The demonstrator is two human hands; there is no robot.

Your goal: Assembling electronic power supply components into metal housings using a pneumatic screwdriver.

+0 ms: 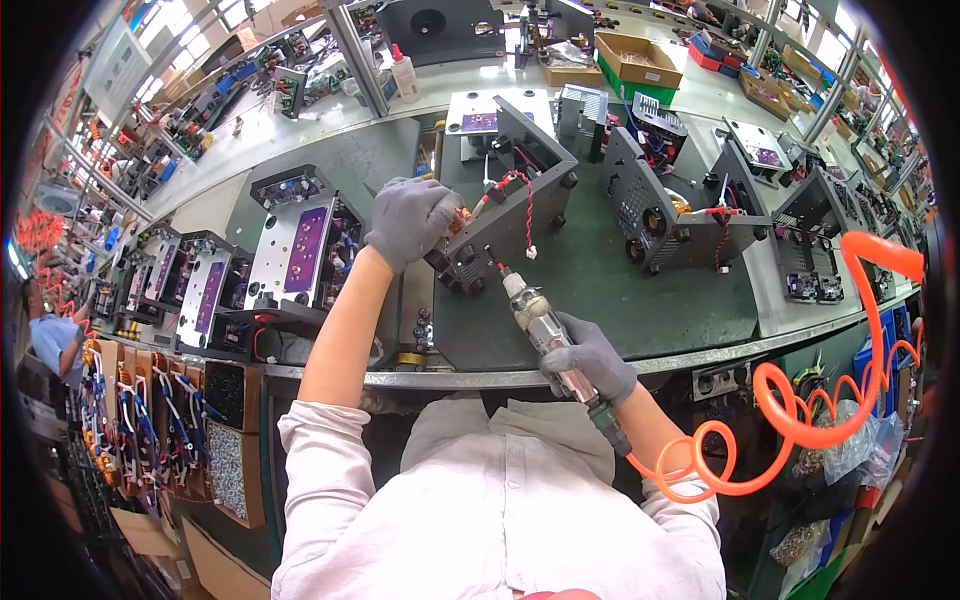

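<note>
Ahead of the right hand's grip, a dark metal chassis [532, 198] stands on the green work mat [590, 315], and I have both gloved hands at its near left end. With the right hand [592, 358] I am grasping a power screwdriver [545, 328], fingers wrapped around its silver body, its slim bit slanting up and left toward the chassis; I cannot tell whether the tip touches metal. Behind that grip, an orange coiled hose [790, 420] runs from the tool's tail off to the right. My left hand [412, 222] is curled at the chassis's end, close against a small orange part; its fingertips are hidden, so I cannot tell whether it pinches anything. Just right of it, a red twisted cable [529, 212] hangs down the panel to a white connector [531, 252]. Farther right of both hands sits a second chassis [690, 232]; left of the left hand, a unit with a purple board [307, 250] rests near the mat's edge.
</note>
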